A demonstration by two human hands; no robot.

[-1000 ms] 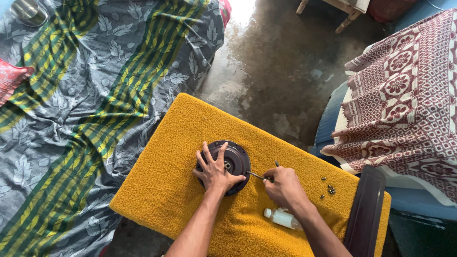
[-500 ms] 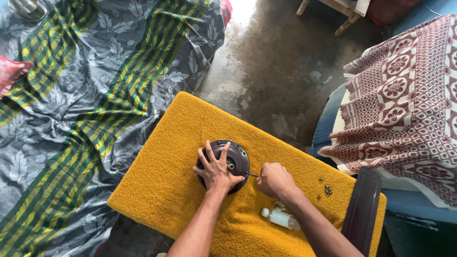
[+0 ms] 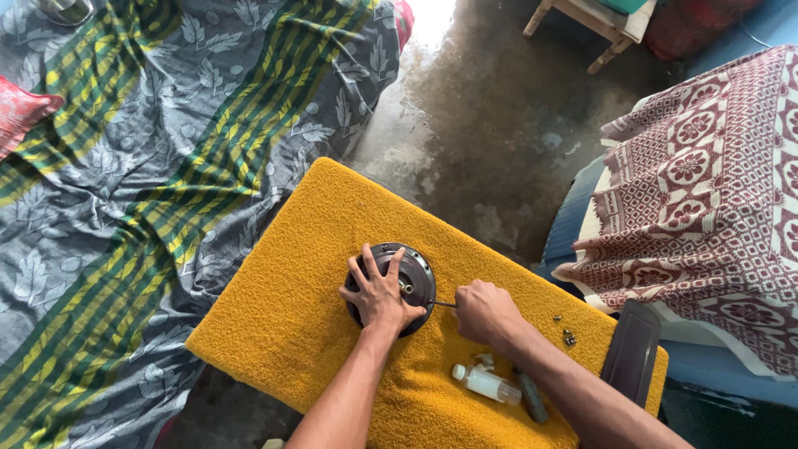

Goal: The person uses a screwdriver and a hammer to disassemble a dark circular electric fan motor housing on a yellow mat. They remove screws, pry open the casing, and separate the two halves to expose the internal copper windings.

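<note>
A round dark metal motor housing [image 3: 411,274] lies on a yellow towel-covered board [image 3: 307,283]. My left hand [image 3: 378,291] is spread flat on top of the housing, pressing it down. My right hand [image 3: 484,312] is closed around a thin screwdriver [image 3: 445,303], whose tip points at the housing's right edge. Its handle is hidden in my fist.
A small white plastic bottle [image 3: 486,384] and a dark tool [image 3: 532,399] lie near my right forearm. Loose screws [image 3: 568,335] sit at the towel's right side beside a black panel [image 3: 632,353]. A patterned grey-green cloth [image 3: 150,166] covers the left; a maroon patterned cloth [image 3: 715,191] hangs right.
My right hand slid left toward the housing with the screwdriver. The left hand stayed pressed on the housing, fingers shifting slightly.
</note>
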